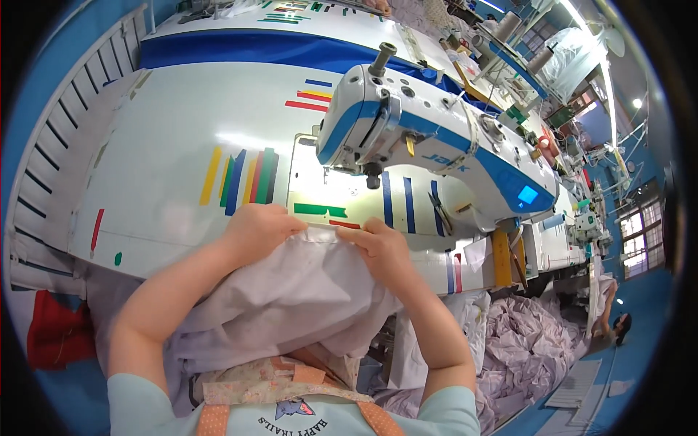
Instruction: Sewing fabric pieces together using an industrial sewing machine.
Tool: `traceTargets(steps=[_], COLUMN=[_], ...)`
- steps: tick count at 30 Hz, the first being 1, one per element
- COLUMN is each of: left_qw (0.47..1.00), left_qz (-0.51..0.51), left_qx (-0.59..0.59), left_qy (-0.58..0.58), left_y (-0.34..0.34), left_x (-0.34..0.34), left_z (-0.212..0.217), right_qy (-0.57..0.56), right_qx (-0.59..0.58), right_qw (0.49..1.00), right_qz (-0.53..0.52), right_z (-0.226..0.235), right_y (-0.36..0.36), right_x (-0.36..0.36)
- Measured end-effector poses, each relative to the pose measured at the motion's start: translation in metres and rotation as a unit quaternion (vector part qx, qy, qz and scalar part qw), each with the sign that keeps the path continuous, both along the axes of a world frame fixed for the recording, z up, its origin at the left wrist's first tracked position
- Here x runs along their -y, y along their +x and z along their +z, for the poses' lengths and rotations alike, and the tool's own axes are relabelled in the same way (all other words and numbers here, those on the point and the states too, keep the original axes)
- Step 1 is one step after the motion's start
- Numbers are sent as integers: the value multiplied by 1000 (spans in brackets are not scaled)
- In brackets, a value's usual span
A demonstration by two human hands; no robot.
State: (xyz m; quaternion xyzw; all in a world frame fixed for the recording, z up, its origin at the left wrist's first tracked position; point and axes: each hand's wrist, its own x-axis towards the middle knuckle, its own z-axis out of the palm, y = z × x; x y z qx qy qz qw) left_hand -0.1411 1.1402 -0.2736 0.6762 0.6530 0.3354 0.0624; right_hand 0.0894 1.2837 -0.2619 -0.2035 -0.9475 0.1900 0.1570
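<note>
A pale lilac-white cloth (291, 291) hangs over the near edge of the sewing table and down across my lap. My left hand (259, 231) pinches its upper edge. A short way to the right, my right hand (376, 245) grips the same edge, its fingers closed and thumb side up. Between the hands the cloth edge runs fairly straight, just short of the machine's metal plate (309, 182). Behind them stands a white and blue sewing machine (436, 138), its needle area beyond the cloth. The cloth is apart from the needle.
Coloured tape strips (243, 178) are stuck on the white tabletop (153, 138). Thread snips (440, 212) lie beneath the machine arm. At the lower right is a heap of crumpled cloth (531, 341); a red cloth (58, 330) hangs at left. Another person (618, 327) is far right.
</note>
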Motion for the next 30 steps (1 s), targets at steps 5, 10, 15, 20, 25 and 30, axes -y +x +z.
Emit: traceTargets(steps=[5, 10, 15, 20, 25, 30], left_qw=[995, 997, 996, 994, 995, 996], left_qz=[-13, -17, -18, -22, -25, -41], left_qx=[-97, -64, -81, -102, -87, -72], left_qy=[23, 28, 43, 32, -45, -37], left_y=[-18, -33, -45, -50, -50, -54], left_x=[-23, -50, -65, -71, -69, -73], left_z=[-9, -13, -17, -12, -4, -6], right_qy=[48, 69, 103, 95, 146, 182], right_qx=[34, 29, -17, -47, -47, 26], right_qw=[998, 997, 994, 994, 988, 983], right_qz=[1, -5, 19, 20, 31, 15], right_z=[-9, -22, -38, -50, -53, -25], right_y=[-16, -30, -41, -35, -35, -3], right_x=[-30, -60, -88, -96, -103, -47])
